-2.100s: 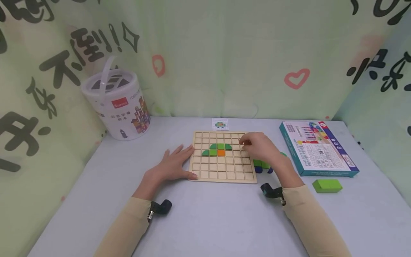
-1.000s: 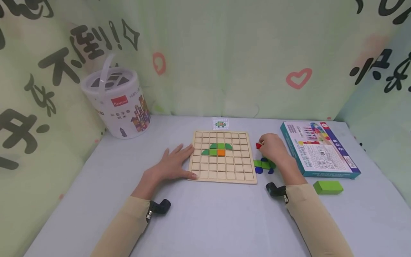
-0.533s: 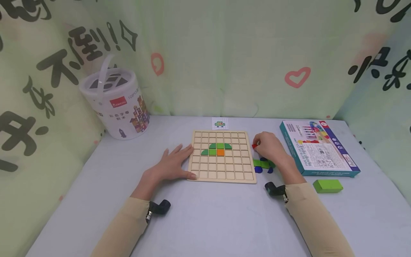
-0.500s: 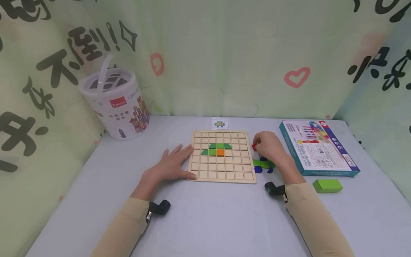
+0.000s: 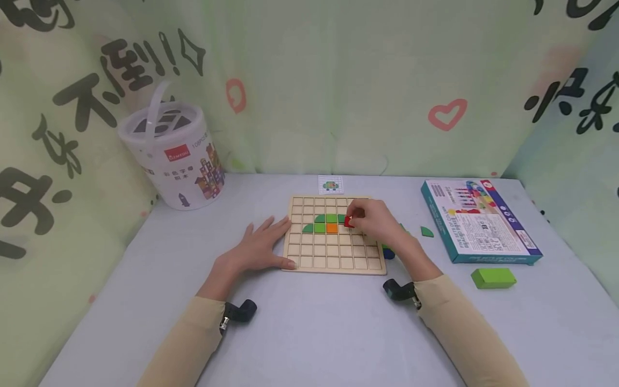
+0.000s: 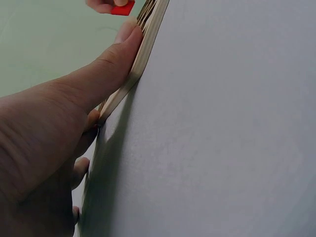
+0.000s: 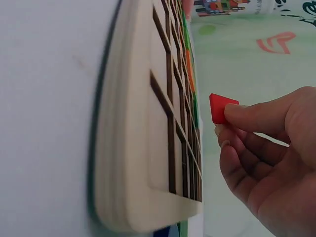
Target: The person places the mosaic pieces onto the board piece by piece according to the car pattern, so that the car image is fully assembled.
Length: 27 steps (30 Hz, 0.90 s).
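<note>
My right hand [image 5: 374, 219] pinches a red square tile [image 7: 220, 108] between thumb and fingers, just above the wooden grid board [image 5: 333, 263]. In the head view the tile is right of an orange tile [image 5: 331, 228] and overlaps the green piece at the pattern's upper right. Several green tiles lie in the board's cells, among them a square [image 5: 319, 228] and a rounded corner piece [image 5: 308, 229]. My left hand [image 5: 258, 250] lies with fingers spread at the board's left side, its thumb [image 6: 116, 61] on the board's edge.
A small pattern card [image 5: 331, 185] lies behind the board. Right of it are a green rounded piece [image 5: 427, 231], a blue piece [image 5: 389, 252] partly behind my wrist, a flat box [image 5: 483, 223] and a green block [image 5: 494, 278]. A white bucket [image 5: 176, 161] stands back left.
My right hand picked up the red tile right of the board and carried it left over the grid. A green rounded piece near the box is now uncovered. My left hand stayed put.
</note>
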Tool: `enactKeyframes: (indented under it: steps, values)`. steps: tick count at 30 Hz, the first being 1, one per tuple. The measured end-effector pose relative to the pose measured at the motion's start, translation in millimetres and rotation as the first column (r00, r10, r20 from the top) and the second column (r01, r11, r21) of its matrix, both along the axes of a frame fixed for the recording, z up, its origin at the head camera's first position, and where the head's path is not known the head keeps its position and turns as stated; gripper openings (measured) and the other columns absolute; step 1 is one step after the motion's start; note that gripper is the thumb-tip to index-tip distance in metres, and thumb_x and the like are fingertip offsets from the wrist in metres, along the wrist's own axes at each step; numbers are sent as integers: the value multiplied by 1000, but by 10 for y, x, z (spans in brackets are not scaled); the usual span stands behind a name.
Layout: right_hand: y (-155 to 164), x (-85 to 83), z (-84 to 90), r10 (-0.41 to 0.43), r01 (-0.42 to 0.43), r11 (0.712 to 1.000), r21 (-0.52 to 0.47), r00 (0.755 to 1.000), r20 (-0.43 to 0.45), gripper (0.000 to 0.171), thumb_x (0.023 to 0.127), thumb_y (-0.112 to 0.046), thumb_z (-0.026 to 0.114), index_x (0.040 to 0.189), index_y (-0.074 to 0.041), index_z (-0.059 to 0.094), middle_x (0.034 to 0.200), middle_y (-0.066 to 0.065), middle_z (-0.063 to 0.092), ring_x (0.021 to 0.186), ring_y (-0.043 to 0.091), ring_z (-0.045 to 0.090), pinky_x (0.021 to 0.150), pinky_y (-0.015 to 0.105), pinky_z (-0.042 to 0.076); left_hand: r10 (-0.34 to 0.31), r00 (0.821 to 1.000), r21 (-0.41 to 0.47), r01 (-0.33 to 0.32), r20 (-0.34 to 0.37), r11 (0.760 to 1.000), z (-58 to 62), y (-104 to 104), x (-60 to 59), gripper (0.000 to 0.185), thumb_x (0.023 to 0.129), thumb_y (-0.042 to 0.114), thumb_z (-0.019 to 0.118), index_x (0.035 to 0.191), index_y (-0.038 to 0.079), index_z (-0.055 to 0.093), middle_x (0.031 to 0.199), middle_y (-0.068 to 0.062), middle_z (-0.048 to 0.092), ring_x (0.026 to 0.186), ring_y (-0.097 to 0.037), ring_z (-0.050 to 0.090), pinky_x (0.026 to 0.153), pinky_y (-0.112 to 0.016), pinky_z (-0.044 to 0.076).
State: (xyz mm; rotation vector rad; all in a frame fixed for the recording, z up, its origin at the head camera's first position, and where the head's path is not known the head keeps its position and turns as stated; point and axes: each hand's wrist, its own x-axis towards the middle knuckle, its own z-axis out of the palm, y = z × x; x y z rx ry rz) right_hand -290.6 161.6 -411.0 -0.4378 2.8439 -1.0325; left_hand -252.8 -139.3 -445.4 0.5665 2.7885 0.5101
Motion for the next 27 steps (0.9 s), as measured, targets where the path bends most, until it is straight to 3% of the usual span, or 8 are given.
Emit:
enactKeyframes:
  steps: [6, 11, 15, 18, 22, 27]
  values:
    - [-99, -7, -83, 43, -42, 997, 57, 999, -24, 8, 90, -1, 63, 91, -6, 70, 90, 9, 69, 84, 23, 58, 76, 33, 51, 2, 1000, 3, -2, 3, 1000, -27, -5, -20, 112, 74, 72, 70, 160, 24, 17, 168, 9, 13, 158, -27, 4, 122, -65, 0]
    - [-146, 36, -41, 53, -50, 989, 138, 998, -20, 12, 91, -1, 64, 92, -5, 75, 94, 10, 71, 85, 23, 58, 78, 35, 53, 2, 1000, 12, -2, 10, 1000, -16, -12, -18, 113, 74, 72, 71, 160, 23, 17, 168, 8, 13, 158, -28, 4, 122, -65, -1]
    - [-133, 54, 33, 93, -87, 973, 214, 996, -18, 17, 89, -1, 64, 97, -3, 78, 100, 12, 73, 87, 23, 59, 78, 36, 54, 5, 1000, 1, -5, 11, 1000, -7, -14, -15, 114, 74, 73, 70, 161, 24, 16, 168, 9, 12, 158, -27, 4, 123, -64, -1]
    - [-61, 51, 100, 98, -102, 971, 215, 995, 31, 19, 92, -4, 62, 104, -3, 77, 105, 12, 73, 89, 23, 59, 79, 35, 54, 8, 1000, -3, -8, 8, 1000, -8, -14, -7, 113, 74, 73, 70, 161, 24, 16, 168, 8, 12, 157, -28, 4, 122, -65, 0]
    - [97, 42, 198, 59, -73, 976, 205, 995, 74, 24, 95, -9, 60, 115, -4, 72, 108, 13, 70, 92, 24, 58, 79, 35, 53, 11, 1000, 3, -11, 8, 1000, -10, -15, -4, 113, 74, 72, 71, 161, 24, 17, 168, 8, 13, 158, -28, 4, 122, -65, 0]
    - [317, 50, 286, 21, -53, 961, 273, 993, 119, 31, 94, -9, 58, 122, -1, 68, 113, 17, 68, 95, 26, 58, 81, 38, 54, 3, 1000, 4, -3, 8, 1000, -4, -13, -12, 113, 74, 73, 70, 161, 24, 16, 168, 9, 12, 158, -28, 4, 122, -65, -1]
